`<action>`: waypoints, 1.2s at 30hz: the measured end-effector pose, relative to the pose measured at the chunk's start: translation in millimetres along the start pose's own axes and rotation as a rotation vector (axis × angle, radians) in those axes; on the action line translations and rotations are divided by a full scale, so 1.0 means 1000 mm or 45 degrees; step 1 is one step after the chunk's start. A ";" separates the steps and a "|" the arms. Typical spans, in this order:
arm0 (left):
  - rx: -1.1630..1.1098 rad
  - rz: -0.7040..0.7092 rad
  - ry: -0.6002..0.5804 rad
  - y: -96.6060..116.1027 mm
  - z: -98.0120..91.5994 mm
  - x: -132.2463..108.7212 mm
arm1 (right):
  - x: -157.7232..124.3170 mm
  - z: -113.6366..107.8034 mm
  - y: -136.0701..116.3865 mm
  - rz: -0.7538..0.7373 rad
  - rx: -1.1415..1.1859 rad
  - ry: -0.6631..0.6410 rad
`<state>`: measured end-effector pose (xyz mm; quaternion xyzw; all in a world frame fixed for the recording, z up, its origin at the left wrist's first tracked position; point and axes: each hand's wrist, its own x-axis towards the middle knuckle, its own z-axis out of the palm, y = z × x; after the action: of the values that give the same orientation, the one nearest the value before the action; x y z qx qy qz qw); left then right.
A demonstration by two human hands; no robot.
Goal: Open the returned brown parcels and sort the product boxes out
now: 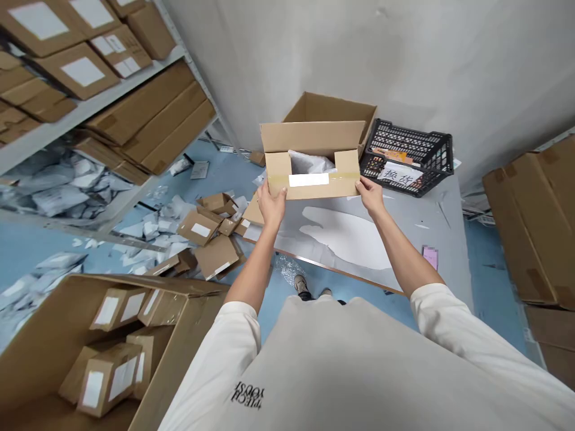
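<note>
Between my two hands is a cardboard box [314, 190], held over the table with its top flaps unfolded. A white label [309, 179] and a strip of tape cross its upper side. Through the opening shows a whitish wrapped item [311, 163]; what it is I cannot make out. My left hand [272, 203] grips the box's left end, thumb on the near face. At the right end, my right hand [371, 194] pinches the corner. Behind it stands a larger open carton [332, 108], its inside mostly hidden.
A black plastic crate [411, 157] with a paper sign sits right on the grey table [442, 239]. Discarded boxes [218, 254] and white bags litter the floor at left. A large carton [197, 317] holding several parcels stands near left; loaded shelves [135, 137] rise beyond. Big cartons [530, 227] line the right.
</note>
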<state>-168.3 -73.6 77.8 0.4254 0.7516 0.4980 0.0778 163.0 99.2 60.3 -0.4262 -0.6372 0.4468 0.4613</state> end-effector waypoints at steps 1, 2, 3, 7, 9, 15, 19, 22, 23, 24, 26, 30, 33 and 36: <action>0.021 -0.019 0.037 -0.001 -0.011 -0.004 | 0.000 0.009 -0.004 -0.023 0.001 -0.037; 0.043 -0.043 0.078 -0.002 -0.021 -0.009 | 0.000 0.018 -0.007 -0.044 0.000 -0.074; 0.063 -0.065 0.118 -0.004 -0.032 -0.012 | 0.001 0.028 -0.010 -0.065 -0.001 -0.110; 0.114 -0.118 0.238 -0.015 -0.073 -0.023 | 0.006 0.073 -0.020 -0.116 -0.009 -0.234; 0.124 -0.157 0.300 -0.024 -0.092 -0.026 | 0.011 0.099 -0.024 -0.123 -0.012 -0.296; 0.276 -0.398 0.443 -0.069 -0.158 -0.036 | 0.023 0.207 -0.034 -0.153 0.025 -0.541; 0.387 -0.547 0.519 -0.111 -0.208 -0.042 | 0.014 0.294 -0.041 -0.107 0.048 -0.681; 0.409 -0.614 0.597 -0.147 -0.245 -0.048 | 0.001 0.358 -0.044 -0.098 0.054 -0.799; 0.405 -0.635 0.622 -0.159 -0.256 -0.050 | -0.004 0.379 -0.045 -0.104 0.056 -0.830; 0.397 -0.661 0.645 -0.171 -0.268 -0.052 | -0.009 0.400 -0.045 -0.110 0.055 -0.857; 0.366 -0.732 0.688 -0.193 -0.287 -0.056 | -0.018 0.440 -0.043 -0.113 0.031 -0.919; 0.294 -0.896 0.782 -0.227 -0.312 -0.063 | -0.034 0.510 -0.032 -0.018 -0.119 -1.027; 0.299 -0.940 0.799 -0.243 -0.317 -0.066 | -0.040 0.540 -0.019 0.065 -0.146 -1.071; 0.300 -0.952 0.737 -0.253 -0.313 -0.066 | -0.036 0.546 -0.005 0.075 -0.152 -1.073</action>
<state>-438.4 -370.0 5.1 -0.0238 0.8950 0.4453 -0.0095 -358.9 -32.9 -38.0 -0.2502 -0.7822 0.5573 0.1221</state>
